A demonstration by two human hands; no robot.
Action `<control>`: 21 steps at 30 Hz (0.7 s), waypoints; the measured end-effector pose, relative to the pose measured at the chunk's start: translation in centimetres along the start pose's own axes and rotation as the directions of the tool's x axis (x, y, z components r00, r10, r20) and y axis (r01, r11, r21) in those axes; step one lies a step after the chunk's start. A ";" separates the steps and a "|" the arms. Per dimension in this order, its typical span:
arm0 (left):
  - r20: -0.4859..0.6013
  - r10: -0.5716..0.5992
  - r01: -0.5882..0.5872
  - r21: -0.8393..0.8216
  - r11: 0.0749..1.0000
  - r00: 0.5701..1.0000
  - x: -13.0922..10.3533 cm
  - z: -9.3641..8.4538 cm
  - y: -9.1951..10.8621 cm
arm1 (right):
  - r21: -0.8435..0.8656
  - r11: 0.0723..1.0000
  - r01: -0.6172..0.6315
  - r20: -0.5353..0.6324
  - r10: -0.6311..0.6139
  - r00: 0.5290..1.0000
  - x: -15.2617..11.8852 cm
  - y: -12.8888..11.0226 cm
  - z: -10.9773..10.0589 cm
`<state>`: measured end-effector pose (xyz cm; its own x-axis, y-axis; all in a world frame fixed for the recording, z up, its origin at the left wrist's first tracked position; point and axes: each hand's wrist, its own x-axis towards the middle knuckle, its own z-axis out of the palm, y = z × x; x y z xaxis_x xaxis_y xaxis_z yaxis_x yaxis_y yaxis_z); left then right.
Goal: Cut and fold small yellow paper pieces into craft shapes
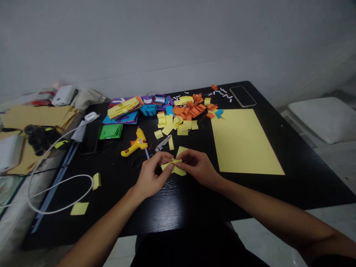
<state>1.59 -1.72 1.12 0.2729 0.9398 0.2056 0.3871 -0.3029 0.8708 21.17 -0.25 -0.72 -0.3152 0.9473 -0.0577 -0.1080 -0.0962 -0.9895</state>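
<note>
Near the table's front, my left hand (154, 173) and my right hand (200, 167) pinch a small folded yellow paper piece (174, 163) between thumbs and fingers. Another yellow flap shows just behind it. Partly hidden by my left hand, scissors (163, 144) lie with their blades pointing away. A yellow glue gun (136, 142) rests to the left of them. Beyond my hands is a pile of small yellow pieces (183, 128), with folded orange pieces (191, 110) behind. A large yellow sheet (246, 142) lies flat to the right of my right hand.
A phone (243, 96) lies at the back right beside white scraps. Green papers (111, 131) and a dark phone (91, 137) are at the left. A white cable (92, 181) loops over the table's left side. A white stool (324, 118) stands beyond the right edge.
</note>
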 end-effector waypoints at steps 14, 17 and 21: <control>0.021 0.102 -0.104 0.129 0.986 0.995 0.2 -0.1 0.0 | -0.150 0.988 0.028 0.013 -0.026 1.000 0.0 -0.3 -0.2; 0.007 0.081 -0.082 0.130 0.988 0.997 0.2 0.0 0.0 | -0.134 0.990 0.043 0.011 -0.042 0.999 0.0 -0.3 -0.3; -0.013 0.052 -0.049 0.131 0.990 0.999 0.2 0.1 0.0 | -0.109 0.993 0.038 -0.010 -0.039 0.999 0.1 -0.4 -0.2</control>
<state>1.76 -1.53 1.08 0.2809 0.9249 0.2561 0.4852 -0.3671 0.7936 21.39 0.00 -0.40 -0.3015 0.9532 -0.0202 -0.0162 -0.0263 -0.9995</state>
